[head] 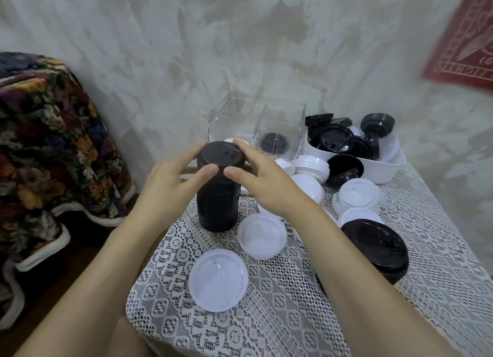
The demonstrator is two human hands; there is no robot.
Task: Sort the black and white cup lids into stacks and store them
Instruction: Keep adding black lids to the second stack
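Observation:
A tall stack of black lids [217, 196] stands on the lace-covered table [266, 303]. My left hand [173, 180] grips the top of the stack from the left, and my right hand [264, 180] grips it from the right, thumbs at the front. Loose white lids lie around: one near the front [218, 279], one by my right wrist [261, 235], more to the right [358, 193]. A short black stack [378, 252] sits at the right, partly behind my right forearm.
A clear plastic container [256, 127] stands behind the stack with a black lid showing through it. A white tub [384, 169] at the back right holds several black lids. A floral-covered seat [53, 143] is at the left, off the table edge.

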